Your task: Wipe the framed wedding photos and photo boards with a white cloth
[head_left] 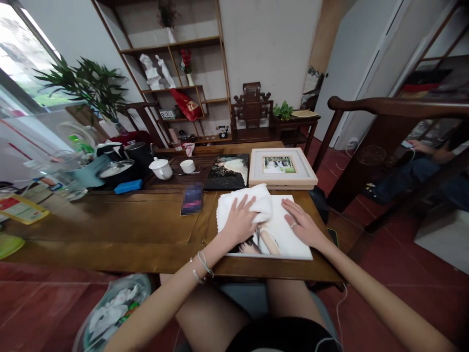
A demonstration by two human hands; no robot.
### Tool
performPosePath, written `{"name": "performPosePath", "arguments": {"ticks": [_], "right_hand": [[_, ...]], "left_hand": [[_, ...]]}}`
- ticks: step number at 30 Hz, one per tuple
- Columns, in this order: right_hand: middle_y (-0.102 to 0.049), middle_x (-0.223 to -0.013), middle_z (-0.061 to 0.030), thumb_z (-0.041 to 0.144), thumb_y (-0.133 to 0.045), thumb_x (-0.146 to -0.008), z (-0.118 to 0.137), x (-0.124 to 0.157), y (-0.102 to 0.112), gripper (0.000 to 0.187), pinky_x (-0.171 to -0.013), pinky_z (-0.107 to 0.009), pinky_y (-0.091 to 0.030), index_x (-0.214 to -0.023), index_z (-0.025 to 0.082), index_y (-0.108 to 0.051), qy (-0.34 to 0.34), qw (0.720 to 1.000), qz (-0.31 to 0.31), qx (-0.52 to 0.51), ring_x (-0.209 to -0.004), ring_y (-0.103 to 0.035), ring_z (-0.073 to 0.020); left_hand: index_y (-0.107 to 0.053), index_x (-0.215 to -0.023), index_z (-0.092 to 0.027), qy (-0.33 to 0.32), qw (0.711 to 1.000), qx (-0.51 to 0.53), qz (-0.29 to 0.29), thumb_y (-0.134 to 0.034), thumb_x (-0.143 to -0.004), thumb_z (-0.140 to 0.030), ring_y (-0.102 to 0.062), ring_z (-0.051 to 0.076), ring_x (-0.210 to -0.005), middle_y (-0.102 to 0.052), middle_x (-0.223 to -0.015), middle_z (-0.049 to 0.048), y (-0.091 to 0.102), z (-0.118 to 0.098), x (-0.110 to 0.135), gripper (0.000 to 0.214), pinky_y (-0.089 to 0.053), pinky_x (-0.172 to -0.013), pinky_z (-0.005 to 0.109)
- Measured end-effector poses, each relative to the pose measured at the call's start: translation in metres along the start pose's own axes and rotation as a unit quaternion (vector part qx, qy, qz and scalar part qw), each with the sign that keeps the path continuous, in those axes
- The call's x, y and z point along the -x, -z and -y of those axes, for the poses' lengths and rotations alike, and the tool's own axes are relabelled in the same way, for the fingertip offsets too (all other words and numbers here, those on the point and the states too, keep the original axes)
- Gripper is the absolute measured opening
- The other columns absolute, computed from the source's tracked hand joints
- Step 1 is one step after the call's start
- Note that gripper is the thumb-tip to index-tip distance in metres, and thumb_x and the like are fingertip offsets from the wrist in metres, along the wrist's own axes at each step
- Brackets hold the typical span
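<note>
My left hand [242, 219] presses a folded white cloth [252, 203] onto a large photo print [289, 239] lying flat at the near right of the wooden table [110, 220]. The fingers curl over the cloth. My right hand [301, 222] lies flat on the print's right half, fingers stretched out, a ring on one finger. Just beyond the print stand a light wooden picture frame [282, 168] and a dark photo panel [227, 172].
A phone [192, 199] lies left of the cloth. A teapot [160, 168], a cup [187, 166], a blue box [127, 186] and dark pots [117, 171] crowd the far left. A dark wooden chair [384, 127] stands at right, with another person seated behind it. Shelves line the back wall.
</note>
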State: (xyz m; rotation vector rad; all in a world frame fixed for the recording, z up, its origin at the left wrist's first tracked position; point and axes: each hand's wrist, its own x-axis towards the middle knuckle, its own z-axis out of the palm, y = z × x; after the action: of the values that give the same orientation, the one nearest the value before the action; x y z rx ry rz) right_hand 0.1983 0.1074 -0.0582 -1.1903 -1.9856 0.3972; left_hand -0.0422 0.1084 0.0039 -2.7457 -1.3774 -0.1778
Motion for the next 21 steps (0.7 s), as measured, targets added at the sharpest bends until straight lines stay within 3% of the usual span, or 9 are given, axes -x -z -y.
{"name": "performPosePath", "arguments": {"ticks": [3, 6, 10, 13, 15, 18, 21], "right_hand": [[-0.047, -0.141, -0.0098, 0.032, -0.04, -0.093, -0.001, 0.0, 0.0, 0.042, -0.111, -0.054, -0.03, -0.132, 0.021, -0.051, 0.0, 1.0, 0.004, -0.001, -0.133, -0.039, -0.0259], [-0.048, -0.14, -0.0112, 0.032, -0.04, -0.092, -0.001, -0.001, 0.0, 0.043, -0.111, -0.054, -0.03, -0.131, 0.02, -0.053, -0.002, 1.0, 0.0, -0.004, -0.133, -0.039, -0.0266], [-0.048, -0.14, -0.0082, 0.029, -0.042, -0.091, -0.002, 0.0, -0.002, 0.042, -0.111, -0.054, -0.03, -0.131, 0.024, -0.052, -0.005, 1.0, -0.009, -0.01, -0.133, -0.039, -0.0257], [-0.048, -0.141, -0.0075, 0.025, -0.044, -0.089, -0.004, 0.001, -0.002, 0.044, -0.111, -0.054, -0.031, -0.132, 0.025, -0.052, 0.006, 1.0, -0.006, -0.021, -0.133, -0.039, -0.0257], [-0.048, -0.141, -0.007, 0.023, -0.044, -0.088, -0.005, 0.001, -0.001, 0.045, -0.11, -0.054, -0.032, -0.133, 0.026, -0.051, 0.013, 1.0, -0.003, -0.028, -0.133, -0.039, -0.0257], [-0.048, -0.14, -0.0079, 0.025, -0.043, -0.089, -0.005, 0.0, -0.001, 0.044, -0.11, -0.054, -0.032, -0.132, 0.025, -0.052, 0.009, 1.0, -0.007, -0.018, -0.133, -0.039, -0.0258], [-0.049, -0.139, -0.0098, 0.028, -0.042, -0.091, -0.004, 0.0, -0.002, 0.042, -0.11, -0.054, -0.032, -0.131, 0.022, -0.053, 0.003, 1.0, -0.009, -0.002, -0.133, -0.04, -0.0257]], "left_hand": [[-0.059, -0.121, -0.019, -0.011, 1.0, -0.007, 0.008, -0.052, -0.085, -0.024, -0.022, 0.032, -0.14, -0.034, -0.149, 0.0094, 0.003, 0.016, -0.001, 0.037, -0.018, -0.112, 0.055], [-0.062, -0.118, -0.019, -0.031, 0.999, 0.002, 0.027, -0.052, -0.084, -0.02, -0.02, 0.032, -0.141, -0.032, -0.15, 0.0093, 0.008, 0.015, 0.015, 0.035, -0.018, -0.112, 0.056], [-0.067, -0.108, -0.019, -0.069, 0.996, 0.026, 0.049, -0.054, -0.082, -0.022, -0.017, 0.036, -0.141, -0.031, -0.151, 0.0099, 0.014, -0.017, 0.051, 0.029, -0.016, -0.112, 0.059], [-0.06, -0.121, -0.02, -0.15, 0.986, 0.056, 0.046, -0.056, -0.08, -0.027, -0.011, 0.038, -0.142, -0.025, -0.153, 0.0094, 0.015, -0.046, 0.071, 0.041, -0.013, -0.111, 0.061], [-0.057, -0.124, -0.021, -0.174, 0.981, 0.07, 0.042, -0.056, -0.08, -0.028, -0.01, 0.037, -0.142, -0.023, -0.154, 0.0086, 0.014, -0.053, 0.072, 0.044, -0.011, -0.112, 0.061], [-0.064, -0.114, -0.022, -0.121, 0.989, 0.073, 0.041, -0.054, -0.082, -0.025, -0.016, 0.033, -0.142, -0.028, -0.152, 0.0064, 0.012, -0.032, 0.056, 0.034, -0.012, -0.113, 0.058], [-0.062, -0.118, -0.021, -0.049, 0.996, 0.067, 0.031, -0.05, -0.085, -0.022, -0.022, 0.03, -0.141, -0.034, -0.149, 0.0072, 0.01, 0.011, 0.03, 0.034, -0.016, -0.113, 0.055]]}}
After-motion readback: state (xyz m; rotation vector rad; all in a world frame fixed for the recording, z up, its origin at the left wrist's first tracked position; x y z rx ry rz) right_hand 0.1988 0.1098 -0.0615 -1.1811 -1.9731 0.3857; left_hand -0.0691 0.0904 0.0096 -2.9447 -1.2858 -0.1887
